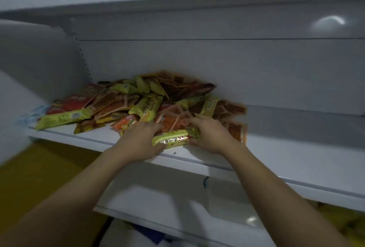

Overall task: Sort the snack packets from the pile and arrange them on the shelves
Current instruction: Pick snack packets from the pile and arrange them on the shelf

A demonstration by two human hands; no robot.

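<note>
My left hand (139, 140) and right hand (210, 135) pinch the ends of a green packet (171, 140) at the front of the pile (138, 98) on the shelf (296, 153). It looks light, crinkly and slippery, so I judge the sealed ends grip best.

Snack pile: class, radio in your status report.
Left hand and right hand at ends of yellow-green foil snack packet, grip blurred. Mixed packet pile behind on white metal shelf. Nothing blocking.
</note>
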